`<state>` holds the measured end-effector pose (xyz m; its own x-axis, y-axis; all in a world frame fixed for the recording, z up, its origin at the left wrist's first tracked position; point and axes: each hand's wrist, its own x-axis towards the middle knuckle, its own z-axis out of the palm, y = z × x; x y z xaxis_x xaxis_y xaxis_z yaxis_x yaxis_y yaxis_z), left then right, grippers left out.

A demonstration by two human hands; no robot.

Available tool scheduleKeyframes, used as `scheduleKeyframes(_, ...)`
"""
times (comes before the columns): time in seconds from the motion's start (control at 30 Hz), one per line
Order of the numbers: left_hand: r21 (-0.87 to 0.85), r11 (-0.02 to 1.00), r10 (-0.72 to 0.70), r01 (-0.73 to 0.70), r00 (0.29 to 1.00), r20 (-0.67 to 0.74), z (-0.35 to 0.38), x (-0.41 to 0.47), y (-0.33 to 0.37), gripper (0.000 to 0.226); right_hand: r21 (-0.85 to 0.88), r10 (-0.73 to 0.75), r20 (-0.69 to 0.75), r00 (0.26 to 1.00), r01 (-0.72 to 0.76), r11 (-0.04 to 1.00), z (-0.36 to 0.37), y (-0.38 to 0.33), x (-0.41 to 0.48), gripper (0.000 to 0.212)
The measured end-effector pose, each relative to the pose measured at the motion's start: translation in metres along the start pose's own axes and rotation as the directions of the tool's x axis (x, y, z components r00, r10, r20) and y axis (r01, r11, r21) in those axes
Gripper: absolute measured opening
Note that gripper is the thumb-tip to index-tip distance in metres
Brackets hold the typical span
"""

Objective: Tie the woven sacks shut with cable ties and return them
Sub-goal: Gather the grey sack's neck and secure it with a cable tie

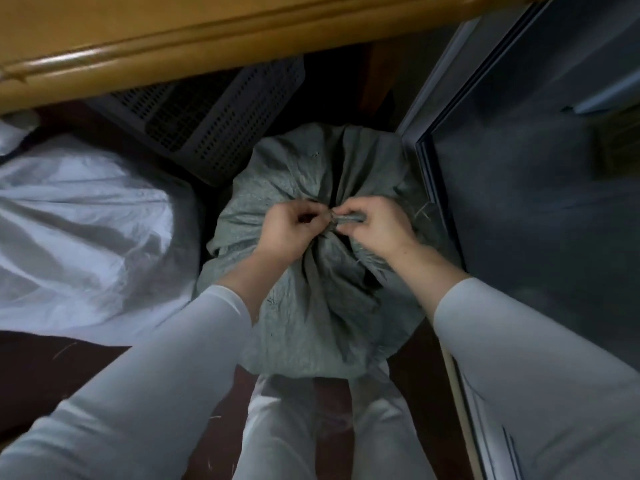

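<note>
A full grey-green woven sack (311,306) stands on the dark floor in front of my legs, its mouth gathered into a bunched neck (348,220) at the top. My left hand (291,228) pinches at the left side of the neck. My right hand (377,225) grips the twisted neck from the right. A thin pale band, probably a cable tie (333,220), shows between my fingertips around the neck; most of it is hidden by my fingers.
A white woven sack (86,230) lies to the left. A grey perforated plastic crate (214,112) sits behind the sack under a wooden furniture edge (173,32). A dark metal-framed glass panel (519,168) stands close on the right.
</note>
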<state>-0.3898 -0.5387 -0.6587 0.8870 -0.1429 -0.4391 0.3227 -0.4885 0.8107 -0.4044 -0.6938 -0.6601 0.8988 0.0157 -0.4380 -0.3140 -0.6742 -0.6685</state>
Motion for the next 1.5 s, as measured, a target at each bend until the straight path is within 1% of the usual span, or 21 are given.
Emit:
scheduleKeyframes(0.07,-0.049,0.998,-0.03,0.031,0.999,0.024,0.002,0.002,-0.002,0.02,0.028,-0.002,-0.006,1.0,0.003,1.0,0.001,0.004,0.003,0.028)
scheduleKeyframes(0.2,-0.118,0.99,-0.078,0.08,0.997,0.024,0.006,0.007,-0.003,0.021,0.091,-0.072,-0.056,0.996,0.077,0.993,0.005,0.013,0.005,0.03)
scheduleKeyframes(0.3,-0.099,0.991,-0.091,0.09,0.996,-0.004,0.012,0.012,0.0,0.021,0.091,-0.093,-0.066,0.993,0.099,0.991,0.006,0.021,0.003,0.032)
scheduleKeyframes(0.37,-0.069,0.994,-0.086,0.085,0.996,-0.024,0.016,0.014,0.002,0.021,0.1,-0.118,-0.107,0.987,0.129,0.987,0.005,0.025,0.0,0.031)
scheduleKeyframes(0.47,-0.026,0.997,-0.078,0.077,0.996,-0.041,0.019,0.014,0.003,0.021,0.132,-0.142,-0.178,0.974,0.167,0.977,0.006,0.028,-0.005,0.019)
scheduleKeyframes(0.57,-0.037,0.997,-0.07,0.069,0.996,-0.046,0.019,0.014,0.003,0.021,0.162,-0.146,-0.198,0.969,0.18,0.97,0.008,0.029,-0.005,0.014)
scheduleKeyframes(0.63,-0.036,0.997,-0.065,0.064,0.997,-0.044,0.019,0.014,0.004,0.021,0.106,-0.18,-0.196,0.964,0.203,0.973,0.008,0.03,-0.004,0.013)
scheduleKeyframes(0.73,-0.003,0.998,-0.065,0.065,0.997,-0.037,0.021,0.015,0.006,0.02,-0.03,-0.232,-0.135,0.963,0.23,0.973,0.008,0.033,-0.005,0.017)
scheduleKeyframes(0.77,0.016,0.998,-0.065,0.065,0.997,-0.034,0.023,0.016,0.007,0.019,-0.074,-0.273,-0.121,0.954,0.266,0.961,0.008,0.034,-0.006,0.018)
scheduleKeyframes(0.83,0.06,0.997,-0.055,0.057,0.998,-0.034,0.025,0.017,0.008,0.019,-0.221,-0.396,-0.134,0.908,0.362,0.905,0.008,0.037,-0.005,0.021)
scheduleKeyframes(0.93,0.118,0.992,-0.031,0.035,0.999,-0.034,0.029,0.018,0.012,0.018,-0.464,-0.609,-0.181,0.772,0.479,0.745,0.009,0.043,0.0,0.016)
scheduleKeyframes(0.97,0.142,0.99,-0.016,0.021,0.999,-0.032,0.03,0.019,0.013,0.019,-0.504,-0.649,-0.174,0.74,0.5,0.704,0.009,0.043,0.001,0.014)
scheduleKeyframes(1.0,0.158,0.987,-0.006,0.011,1.0,-0.03,0.03,0.019,0.014,0.019,-0.515,-0.657,-0.16,0.736,0.506,0.692,0.009,0.042,0.0,0.015)
scheduleKeyframes(1.03,0.161,0.987,-0.008,0.013,1.0,-0.029,0.03,0.019,0.014,0.019,-0.493,-0.631,-0.145,0.762,0.497,0.714,0.01,0.041,-0.001,0.017)
scheduleKeyframes(1.1,0.137,0.99,-0.031,0.032,0.999,-0.008,0.029,0.019,0.016,0.019,-0.38,-0.532,-0.134,0.836,0.452,0.807,0.011,0.038,-0.002,0.022)
scheduleKeyframes(1.17,0.089,0.994,-0.072,0.068,0.997,0.039,0.028,0.019,0.016,0.02,-0.255,-0.43,-0.181,0.884,0.38,0.889,0.013,0.037,-0.006,0.023)
scheduleKeyframes(1.23,0.0,0.988,-0.151,0.151,0.987,0.061,0.027,0.019,0.019,0.02,-0.177,-0.34,-0.228,0.912,0.305,0.936,0.016,0.036,-0.011,0.017)
scheduleKeyframes(1.3,-0.07,0.971,-0.222,0.227,0.972,0.078,0.026,0.021,0.022,0.024,-0.144,-0.294,-0.253,0.922,0.265,0.954,0.016,0.036,-0.013,0.014)
scheduleKeyframes(1.33,-0.07,0.968,-0.232,0.24,0.967,0.103,0.025,0.023,0.023,0.025,-0.138,-0.287,-0.258,0.922,0.259,0.956,0.017,0.036,-0.014,0.014)
scheduleKeyframes(1.4,-0.024,0.971,-0.229,0.236,0.959,0.166,0.023,0.03,0.024,0.025,-0.129,-0.285,-0.274,0.918,0.259,0.957,0.016,0.037,-0.012,0.014)
scheduleKeyframes(1.5,0.066,0.982,-0.189,0.178,0.952,0.242,0.019,0.036,0.026,0.027,-0.131,-0.292,-0.28,0.914,0.265,0.955,0.017,0.036,-0.013,0.013)
